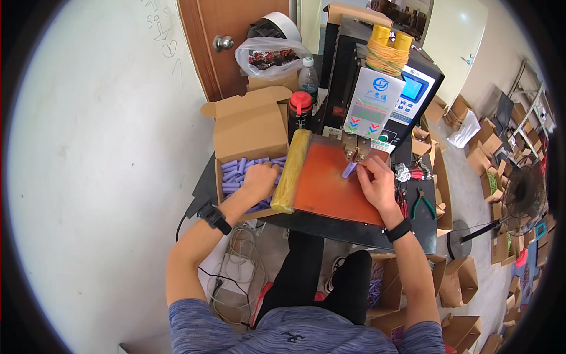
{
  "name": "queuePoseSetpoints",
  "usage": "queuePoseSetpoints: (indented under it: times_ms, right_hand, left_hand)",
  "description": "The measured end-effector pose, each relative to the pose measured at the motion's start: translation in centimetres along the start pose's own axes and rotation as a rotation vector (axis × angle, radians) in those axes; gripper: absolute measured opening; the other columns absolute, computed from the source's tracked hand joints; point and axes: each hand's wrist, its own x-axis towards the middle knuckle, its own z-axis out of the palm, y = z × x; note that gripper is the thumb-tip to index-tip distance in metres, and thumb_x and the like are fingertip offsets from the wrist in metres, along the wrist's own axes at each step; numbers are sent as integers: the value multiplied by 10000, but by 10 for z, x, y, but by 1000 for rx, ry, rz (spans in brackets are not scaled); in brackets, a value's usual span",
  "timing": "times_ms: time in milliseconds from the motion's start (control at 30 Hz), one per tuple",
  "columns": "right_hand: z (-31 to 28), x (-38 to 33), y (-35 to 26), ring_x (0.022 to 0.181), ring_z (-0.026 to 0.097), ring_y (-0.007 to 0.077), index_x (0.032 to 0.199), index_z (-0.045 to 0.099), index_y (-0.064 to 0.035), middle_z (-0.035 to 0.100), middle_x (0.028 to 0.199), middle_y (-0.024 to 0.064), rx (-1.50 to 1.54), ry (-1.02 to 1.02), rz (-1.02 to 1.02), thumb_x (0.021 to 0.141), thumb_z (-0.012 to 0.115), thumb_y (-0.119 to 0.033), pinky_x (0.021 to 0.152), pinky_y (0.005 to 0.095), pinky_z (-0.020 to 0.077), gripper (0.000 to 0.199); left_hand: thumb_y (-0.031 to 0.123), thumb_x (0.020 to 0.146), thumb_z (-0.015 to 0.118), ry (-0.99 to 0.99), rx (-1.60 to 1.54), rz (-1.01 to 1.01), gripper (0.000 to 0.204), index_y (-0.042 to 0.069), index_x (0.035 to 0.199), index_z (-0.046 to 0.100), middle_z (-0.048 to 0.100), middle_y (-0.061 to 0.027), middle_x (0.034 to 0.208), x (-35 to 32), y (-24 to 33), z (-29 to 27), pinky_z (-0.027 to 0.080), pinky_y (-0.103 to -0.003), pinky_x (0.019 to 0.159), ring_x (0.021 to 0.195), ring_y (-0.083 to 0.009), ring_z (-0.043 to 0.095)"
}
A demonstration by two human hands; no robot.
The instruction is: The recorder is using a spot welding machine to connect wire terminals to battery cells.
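On the left, a cardboard box (247, 127) sits open on the black table (330, 227), with its flaps standing up. The bottom of the box is full of small purple cells (234, 172) lying in a heap, pointing many ways. The left hand (260, 179) is down inside the box, palm down on the heap, fingers curled in among the cells (I cannot tell if it has one pinched or is just touching them). A black watch (214, 219) is on that wrist.

Just beside the box is a long yellow roll (290, 171), lying along the left edge of an orange mat (333, 183). A bottle with a red cap (300, 109) stands behind the roll.

In the middle, at the far edge of the mat, is one purple cell (349, 170). The right hand (375, 183) holds it with the fingertips closed tight around its near end. The cell is long and thin. Its long side runs from the lower left up to the upper right, and its far tip points at the metal tips of the grey machine (377, 100) that stands behind the mat. The cell is just beside those tips.

To the right of the hand, green pliers (423, 204) lie on the table.
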Motion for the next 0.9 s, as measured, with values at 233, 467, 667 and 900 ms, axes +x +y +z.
queuePoseSetpoints:
  times_ms: [233, 467, 667, 900]
  right_hand:
    - [2, 0, 1, 690, 618, 335, 903, 649, -39, 611, 803, 122, -14, 11, 1, 836, 645, -79, 579, 379, 486, 78]
    - [2, -2, 2, 703, 620, 340, 899, 645, -40, 615, 817, 123, -1, -6, 37, 837, 644, -85, 595, 384, 492, 77]
    - [2, -1, 1, 706, 619, 342, 902, 638, -39, 615, 828, 123, 5, -7, 22, 845, 639, -84, 594, 385, 490, 73]
    - [1, 0, 0, 704, 619, 339, 912, 636, -36, 617, 831, 124, 16, -6, 7, 848, 636, -85, 589, 376, 487, 80]
  left_hand:
    - [147, 661, 673, 178, -109, -215, 336, 32, 961, 577, 643, -173, 900, -29, -24, -26, 520, -472, 727, 850, -356, 644]
    - [296, 691, 760, 103, -172, -337, 574, 25, 1132, 511, 568, -189, 1052, -47, -34, -39, 498, -448, 854, 1035, -360, 574]
    - [441, 651, 806, -13, -121, -434, 876, -45, 1276, 429, 467, -242, 1202, -58, -25, -29, 459, -446, 938, 1144, -415, 495]
    - [386, 658, 786, 130, -118, -320, 896, -58, 1327, 389, 542, -230, 1150, -58, -32, -5, 486, -464, 882, 1033, -420, 551]
